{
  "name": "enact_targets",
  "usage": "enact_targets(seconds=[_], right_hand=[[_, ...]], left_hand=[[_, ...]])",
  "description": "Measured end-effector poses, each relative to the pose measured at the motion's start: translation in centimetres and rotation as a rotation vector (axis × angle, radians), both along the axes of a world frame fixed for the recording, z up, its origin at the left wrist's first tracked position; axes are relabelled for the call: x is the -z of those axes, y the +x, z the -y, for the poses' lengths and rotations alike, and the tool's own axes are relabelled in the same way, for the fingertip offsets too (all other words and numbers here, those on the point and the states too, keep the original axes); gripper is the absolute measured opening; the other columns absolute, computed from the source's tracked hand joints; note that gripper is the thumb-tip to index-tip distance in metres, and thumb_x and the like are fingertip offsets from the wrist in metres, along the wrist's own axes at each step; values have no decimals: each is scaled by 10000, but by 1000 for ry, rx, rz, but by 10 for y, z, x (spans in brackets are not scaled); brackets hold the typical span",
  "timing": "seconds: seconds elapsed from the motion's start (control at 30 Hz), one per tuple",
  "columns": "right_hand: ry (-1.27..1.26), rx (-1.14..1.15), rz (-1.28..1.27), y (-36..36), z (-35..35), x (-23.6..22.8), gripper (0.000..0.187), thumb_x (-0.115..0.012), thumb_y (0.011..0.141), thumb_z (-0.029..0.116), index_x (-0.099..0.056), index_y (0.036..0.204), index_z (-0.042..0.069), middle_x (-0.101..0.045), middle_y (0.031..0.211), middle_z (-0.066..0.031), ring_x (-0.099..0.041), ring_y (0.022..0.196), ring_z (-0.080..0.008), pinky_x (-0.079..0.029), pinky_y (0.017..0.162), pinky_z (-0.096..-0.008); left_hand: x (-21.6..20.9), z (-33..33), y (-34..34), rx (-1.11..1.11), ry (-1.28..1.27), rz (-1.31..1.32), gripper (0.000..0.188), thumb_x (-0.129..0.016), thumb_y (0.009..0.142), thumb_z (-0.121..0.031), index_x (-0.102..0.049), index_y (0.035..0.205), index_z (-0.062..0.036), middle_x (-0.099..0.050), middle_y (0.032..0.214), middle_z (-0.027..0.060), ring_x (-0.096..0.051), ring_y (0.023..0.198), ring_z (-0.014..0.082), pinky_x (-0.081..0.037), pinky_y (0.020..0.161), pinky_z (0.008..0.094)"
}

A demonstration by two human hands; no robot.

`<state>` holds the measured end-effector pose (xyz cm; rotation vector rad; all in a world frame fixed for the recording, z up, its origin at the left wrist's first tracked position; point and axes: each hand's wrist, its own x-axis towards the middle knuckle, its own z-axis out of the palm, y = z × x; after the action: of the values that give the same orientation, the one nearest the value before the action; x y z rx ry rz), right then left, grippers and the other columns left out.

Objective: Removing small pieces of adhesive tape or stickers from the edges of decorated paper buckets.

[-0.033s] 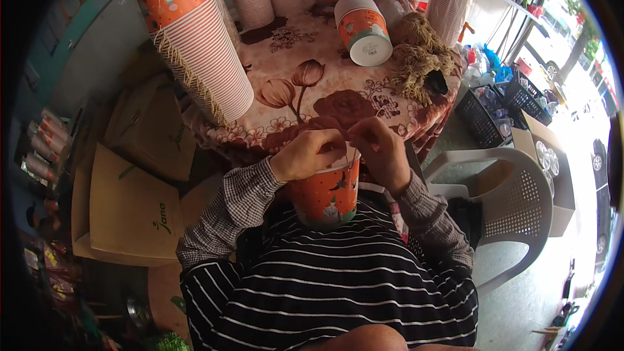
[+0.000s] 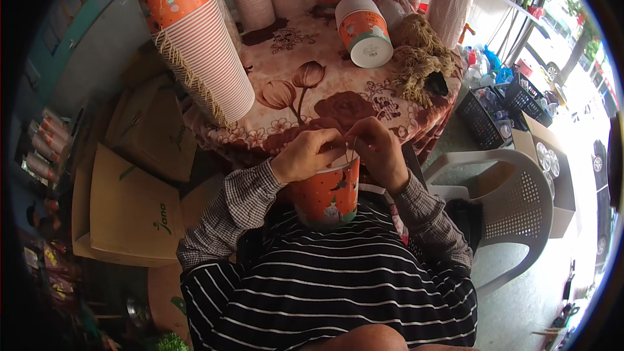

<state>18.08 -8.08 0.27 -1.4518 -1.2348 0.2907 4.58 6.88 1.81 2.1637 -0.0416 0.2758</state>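
An orange paper bucket [image 2: 323, 196] with a green base and dark printed figures stands upright against my lap. My left hand [image 2: 309, 156] is closed at its far rim, thumb and fingers pinched together; what lies between them is hidden. Just to the right, the fingers of my right hand [image 2: 379, 151] are pinched on a thin cord [image 2: 353, 151] that loops at the rim. The two sets of fingertips almost meet. On the table ahead, a tall leaning stack of like buckets [image 2: 207, 52] has tan cords [image 2: 188, 78] draped along its left side.
The round table's flowered cloth [image 2: 279, 58] carries a tipped bucket [image 2: 364, 32], a heap of tan cords [image 2: 422, 58] and several bagged bucket stacks [image 2: 250, 0]. Cardboard boxes [image 2: 133, 201] stand at left, a white plastic chair [image 2: 520, 188] at right. Black crates [image 2: 481, 120] lie beyond it.
My right hand has shifted slightly left toward my left hand, and the cord at the rim now bends differently. The bucket and my left hand stay nearly in place.
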Motion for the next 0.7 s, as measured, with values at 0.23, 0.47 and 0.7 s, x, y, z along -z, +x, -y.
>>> enact_targets(seconds=[0.23, 0.47, 0.7], right_hand=[[20, -298, -530, 3, -9, 14, 167, -628, 919, 59, -525, 1047, 30, -608, 872, -13, -583, 777, -74, -490, 684, -214], [-75, -299, -504, -1, -8, 9, 235, -638, 896, 32, -532, 1106, 32, -603, 898, -6, -578, 770, -57, -509, 679, -208], [154, -274, -727, -1, -12, 26, 184, -623, 883, 14, -552, 1050, 47, -618, 932, 4, -579, 858, -62, -502, 718, -210]], left_hand=[[2, -1, -1, -146, 237, 351, 89, -640, 868, -19, -620, 955, -23, -602, 838, 61, -611, 730, 167, -495, 642, 274], [1, 5, -3, -183, 204, 414, 89, -654, 858, -14, -607, 928, -40, -596, 842, 61, -610, 760, 195, -496, 670, 299], [6, 5, -5, -337, 25, 278, 200, -659, 909, -203, -620, 901, -8, -627, 760, 90, -622, 671, 166, -489, 596, 301]])
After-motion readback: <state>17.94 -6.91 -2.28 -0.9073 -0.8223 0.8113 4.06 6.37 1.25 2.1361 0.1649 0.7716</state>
